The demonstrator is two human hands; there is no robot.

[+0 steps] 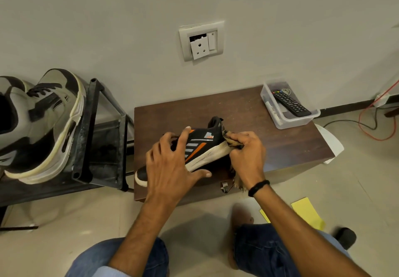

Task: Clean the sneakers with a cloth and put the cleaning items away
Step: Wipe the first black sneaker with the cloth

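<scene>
A black sneaker (201, 145) with orange and grey stripes and a white sole lies tilted on its side on the low brown table (248, 112). My left hand (170, 160) grips its middle, fingers over the upper and thumb under the sole. My right hand (248, 153) pinches a brown cloth (230, 138) against the heel end of the sole. A frayed end of the cloth hangs below that wrist.
A grey and black sneaker (41, 123) stands on a dark metal rack (101, 138) at the left. A clear plastic box (289, 108) with a remote control sits at the table's back right corner. Yellow paper (306, 212) and cables lie on the floor at right.
</scene>
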